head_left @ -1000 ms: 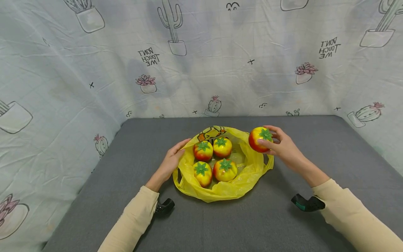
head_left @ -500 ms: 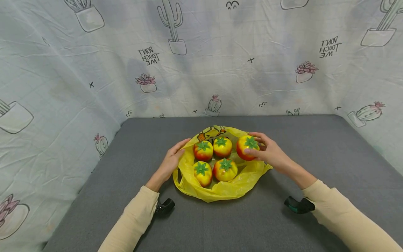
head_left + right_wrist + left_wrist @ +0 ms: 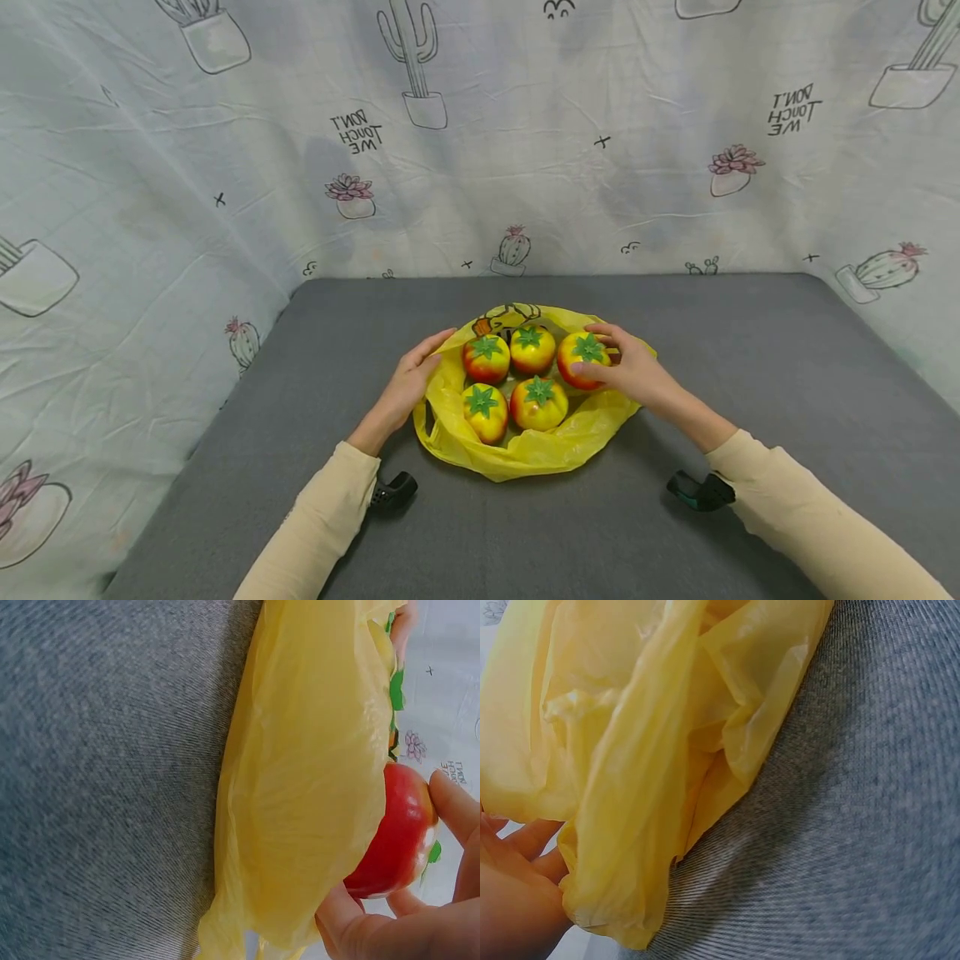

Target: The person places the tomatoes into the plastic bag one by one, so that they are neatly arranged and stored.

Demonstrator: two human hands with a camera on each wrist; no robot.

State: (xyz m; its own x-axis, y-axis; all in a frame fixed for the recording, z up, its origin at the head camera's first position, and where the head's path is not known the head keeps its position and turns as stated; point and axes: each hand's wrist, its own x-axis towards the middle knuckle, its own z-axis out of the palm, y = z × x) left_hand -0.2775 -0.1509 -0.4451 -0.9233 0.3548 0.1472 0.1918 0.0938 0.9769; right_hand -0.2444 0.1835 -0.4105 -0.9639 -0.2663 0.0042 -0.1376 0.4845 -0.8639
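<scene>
A yellow plastic bag (image 3: 517, 457) lies spread on the table with its mouth facing up. Several red-and-yellow tomatoes with green star-shaped tops sit inside, among them a front tomato (image 3: 538, 404) and a left tomato (image 3: 486, 358). My right hand (image 3: 637, 367) reaches over the bag's right rim and grips one more tomato (image 3: 582, 360) low in the opening. Its red side (image 3: 397, 832) shows between thumb and fingers in the right wrist view. At the left rim, my left hand (image 3: 405, 379) holds the bag's edge; its fingertips are partly hidden behind the plastic (image 3: 622, 795).
The grey tabletop (image 3: 480, 542) extends around the bag. A pale cactus-print cloth (image 3: 480, 167) hangs behind it and along both sides. Dark wrist-worn devices (image 3: 393, 492) stick out from beneath both sleeves.
My right hand has brought its tomato leftward and down, from beside the right rim into the bag's opening. The left hand stays at the left rim.
</scene>
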